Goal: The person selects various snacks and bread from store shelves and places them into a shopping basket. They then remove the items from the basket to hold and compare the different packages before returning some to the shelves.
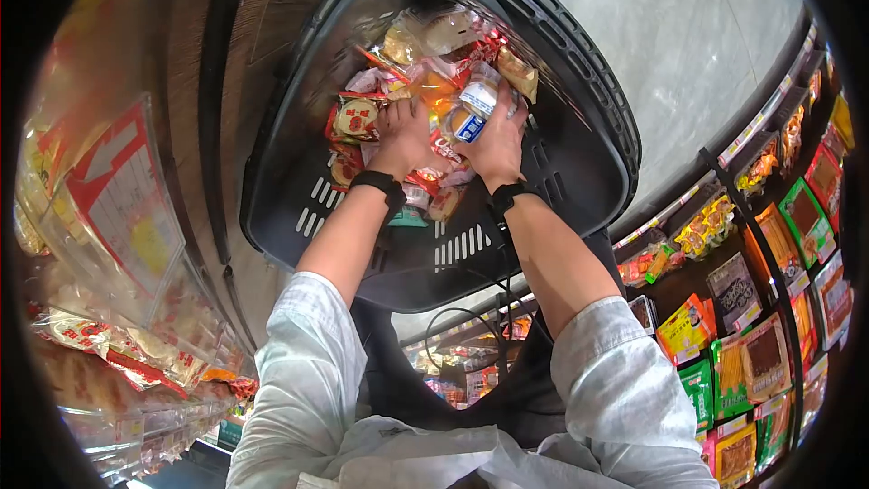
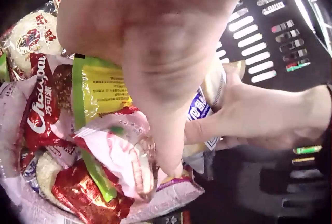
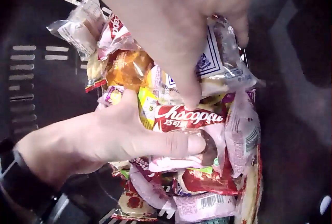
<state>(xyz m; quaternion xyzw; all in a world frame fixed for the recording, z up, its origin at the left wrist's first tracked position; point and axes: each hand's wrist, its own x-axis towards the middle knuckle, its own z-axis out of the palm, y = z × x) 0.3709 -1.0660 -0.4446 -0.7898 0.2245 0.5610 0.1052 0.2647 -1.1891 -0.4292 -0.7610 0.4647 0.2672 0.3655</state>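
Both hands are inside a black basket [image 1: 579, 149], among a pile of wrapped snacks. My right hand [image 1: 496, 147] grips a clear packet with a blue and white label [image 1: 471, 127]; in the right wrist view the packet [image 3: 220, 58] shows beneath its fingers. My left hand [image 1: 405, 138] rests on the pile beside a clear packet with a round biscuit [image 1: 355, 118]. Its thumb lies straight across a red and pink Chocopai packet [image 3: 189, 116] in the right wrist view. The left fingertips are partly hidden. An orange packet [image 3: 127, 69] lies between the hands and the basket's slotted side.
Shelves of bright snack packets [image 1: 747, 358] curve along the right. At the left hang clear bags and a red and white sign [image 1: 131, 199]. Grey floor [image 1: 679, 45] shows beyond the basket's rim. Below it, a thin dark cable [image 1: 453, 311] loops near the person's legs.
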